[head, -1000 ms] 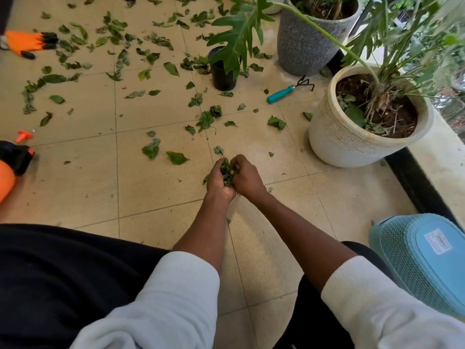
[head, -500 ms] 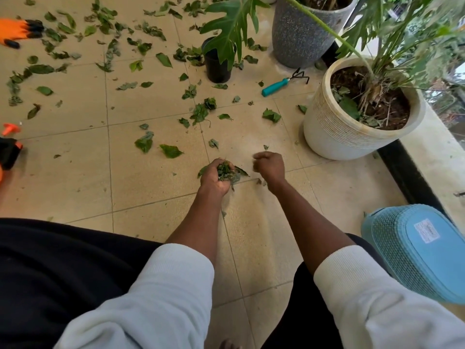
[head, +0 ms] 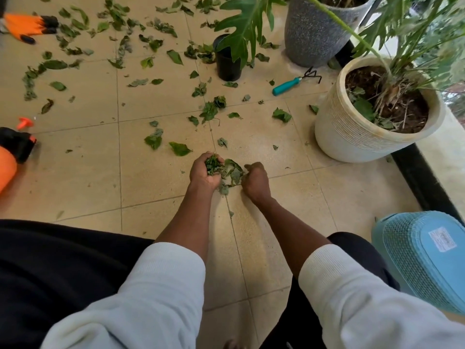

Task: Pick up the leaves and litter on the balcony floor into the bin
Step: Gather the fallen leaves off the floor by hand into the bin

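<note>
My left hand grips a bunch of green leaves just above the beige tiled floor. My right hand is beside it, fingers curled, pinching larger leaves that hang between the two hands. A few scraps lie under them. Several loose leaves are scattered over the floor ahead and to the far left. The light blue woven bin stands at the lower right, next to my right knee.
A cream plant pot stands right of the hands, a grey pot and a small black pot behind. A teal hand rake lies between them. Orange gloves and an orange sprayer are at the left.
My right hand moved apart from the left, then came back with more leaves to the bunch. The camera view shifted slightly.
</note>
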Demonstrator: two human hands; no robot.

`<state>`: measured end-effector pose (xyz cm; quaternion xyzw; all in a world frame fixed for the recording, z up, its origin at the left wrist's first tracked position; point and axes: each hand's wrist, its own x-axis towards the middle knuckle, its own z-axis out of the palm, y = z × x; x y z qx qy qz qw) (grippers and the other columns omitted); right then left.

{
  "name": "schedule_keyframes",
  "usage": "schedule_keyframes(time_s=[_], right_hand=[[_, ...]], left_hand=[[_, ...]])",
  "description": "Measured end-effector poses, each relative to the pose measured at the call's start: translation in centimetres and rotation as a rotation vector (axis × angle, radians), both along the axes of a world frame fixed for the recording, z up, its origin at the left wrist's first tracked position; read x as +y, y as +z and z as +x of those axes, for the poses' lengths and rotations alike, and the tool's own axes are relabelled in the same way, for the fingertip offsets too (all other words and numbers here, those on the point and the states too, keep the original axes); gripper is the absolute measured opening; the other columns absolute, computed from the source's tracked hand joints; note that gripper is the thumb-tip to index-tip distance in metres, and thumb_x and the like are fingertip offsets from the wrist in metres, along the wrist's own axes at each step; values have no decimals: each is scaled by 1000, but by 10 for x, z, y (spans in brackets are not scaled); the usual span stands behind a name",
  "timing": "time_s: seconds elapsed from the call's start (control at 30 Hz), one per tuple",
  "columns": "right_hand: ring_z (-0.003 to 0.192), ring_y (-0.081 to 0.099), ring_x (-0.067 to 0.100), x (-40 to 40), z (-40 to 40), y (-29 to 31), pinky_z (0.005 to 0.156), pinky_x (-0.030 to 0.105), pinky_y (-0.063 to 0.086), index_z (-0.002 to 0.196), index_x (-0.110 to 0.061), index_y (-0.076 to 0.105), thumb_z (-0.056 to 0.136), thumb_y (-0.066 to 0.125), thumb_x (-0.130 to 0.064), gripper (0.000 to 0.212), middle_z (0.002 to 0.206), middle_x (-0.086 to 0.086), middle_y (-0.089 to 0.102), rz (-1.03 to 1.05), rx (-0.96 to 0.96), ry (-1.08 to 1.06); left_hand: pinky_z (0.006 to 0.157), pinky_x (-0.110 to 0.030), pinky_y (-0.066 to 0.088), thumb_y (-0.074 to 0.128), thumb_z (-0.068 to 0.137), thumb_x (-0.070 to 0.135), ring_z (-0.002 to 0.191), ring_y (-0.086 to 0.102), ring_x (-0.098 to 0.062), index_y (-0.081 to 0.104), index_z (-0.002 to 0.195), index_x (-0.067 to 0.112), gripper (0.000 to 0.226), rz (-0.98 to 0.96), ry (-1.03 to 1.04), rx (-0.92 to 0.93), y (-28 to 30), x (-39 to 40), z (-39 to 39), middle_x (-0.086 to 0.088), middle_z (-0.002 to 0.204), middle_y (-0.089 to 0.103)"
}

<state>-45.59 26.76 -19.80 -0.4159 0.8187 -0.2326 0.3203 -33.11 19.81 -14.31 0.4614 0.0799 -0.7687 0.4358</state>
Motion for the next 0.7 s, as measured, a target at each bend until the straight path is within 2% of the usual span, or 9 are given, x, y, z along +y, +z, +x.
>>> schedule_keyframes(time_s=[0.07, 0.1, 0.17, 0.23, 0.33, 0.5, 0.6, 0.7], right_hand=[[133, 39, 31, -5, -2, 2, 110, 38, 38, 146, -7, 43, 87, 68, -25, 66, 148, 17, 36, -29, 17, 60], [142, 26, 32, -8, -1, 3, 117, 41, 29, 152, -13, 31, 83, 75, -31, 85, 157, 16, 22, 11, 2, 106], [149, 3, 34, -15, 3, 0, 122, 46, 16, 157, -25, 11, 72, 84, -43, 113, 163, 14, -3, 119, 45, 277], [149, -7, 36, -22, 11, -6, 122, 52, 9, 156, -34, 2, 67, 85, -47, 123, 163, 11, -15, 182, 156, 493], [149, -14, 36, -29, 23, -11, 121, 57, 4, 156, -38, 2, 74, 81, -43, 113, 162, 9, -20, 210, 256, 730], [149, -16, 36, -28, 39, -13, 119, 61, 3, 156, -34, 16, 95, 58, -17, 77, 164, 7, -15, 239, 355, 984], [150, -5, 37, -20, 43, -6, 119, 56, 19, 155, -20, 25, 96, 47, -2, 65, 165, 11, -2, 176, 433, 1002], [147, 16, 36, -9, 45, -2, 107, 49, 43, 148, -5, 37, 97, 47, -1, 52, 160, 13, 19, 52, 530, 977]], left_hand=[[50, -25, 48, 50, 93, -2, 51, 50, -20, 49, 75, 8, 21, 14, 37, 3, -3, -4, 11, -10, 61, 51], [49, -24, 48, 50, 93, -2, 52, 50, -20, 49, 75, 8, 21, 20, 58, 4, -4, -5, 16, -10, 64, 50], [47, -22, 47, 50, 93, -3, 56, 49, -21, 50, 76, 7, 20, 30, 92, 15, -3, -8, 24, -11, 68, 49], [46, -22, 47, 49, 93, -3, 58, 48, -21, 50, 78, 5, 18, 26, 114, 21, -2, -10, 32, -12, 70, 49], [51, -26, 46, 49, 93, -4, 60, 49, -21, 52, 83, 3, 13, 23, 133, 29, -4, -15, 43, -12, 72, 49], [52, -26, 46, 50, 92, -3, 60, 49, -20, 50, 84, 3, 11, 52, 190, 29, -12, -18, 59, -12, 72, 49], [52, -27, 48, 52, 92, -2, 61, 51, -20, 53, 83, 3, 10, 69, 195, 22, -16, -16, 64, -12, 72, 51], [47, -24, 49, 52, 91, -3, 60, 50, -21, 52, 80, 4, 13, 69, 206, 31, -20, -14, 67, -11, 72, 50]])
